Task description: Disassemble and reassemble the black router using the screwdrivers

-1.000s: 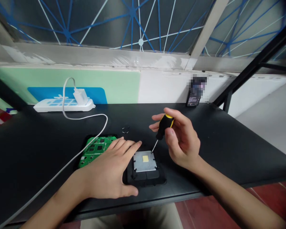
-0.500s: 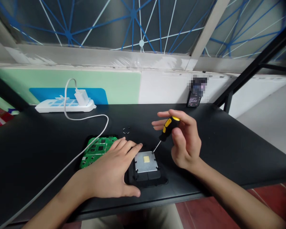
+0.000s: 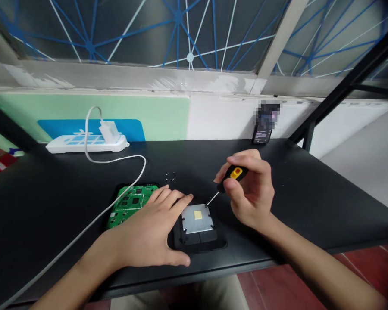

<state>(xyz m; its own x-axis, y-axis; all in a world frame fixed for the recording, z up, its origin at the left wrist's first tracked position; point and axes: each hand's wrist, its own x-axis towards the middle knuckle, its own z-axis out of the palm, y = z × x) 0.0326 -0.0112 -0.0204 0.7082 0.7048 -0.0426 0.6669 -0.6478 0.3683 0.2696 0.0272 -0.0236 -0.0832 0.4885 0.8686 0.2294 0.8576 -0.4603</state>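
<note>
Grips a yellow-and-black screwdriver [image 3: 236,173] in the right hand [image 3: 254,187], with thumb and fingers closed around the handle, and slants the thin shaft down and leftward to the far right corner of a silvery metal plate [image 3: 198,226]. Sets that plate in a black casing [image 3: 213,246] near the front edge of the dark table [image 3: 310,193], with a pale yellow pad [image 3: 198,215] near its middle. Too small to tell a seated tip from one merely resting there. Lays the left hand [image 3: 145,237] palm down, with fingers spread and nothing clamped in them, partly over a green circuit board [image 3: 129,202] and partly beside the plate; hard to tell pressing from hovering. Could slip out at the corner, judging by the tilted shaft, and scratch the plate or, by skidding inward, nick the pad. Could also turn or slide the casing on the smooth-looking table if only lightly braced from the left. Might press on small parts of the board by leaning harder with the left palm. Might tug the board too, by catching the white cable [image 3: 113,160] running across it. Risks scattering the tiny loose screws [image 3: 172,179] just beyond the left fingertips through one careless forward sweep.
</note>
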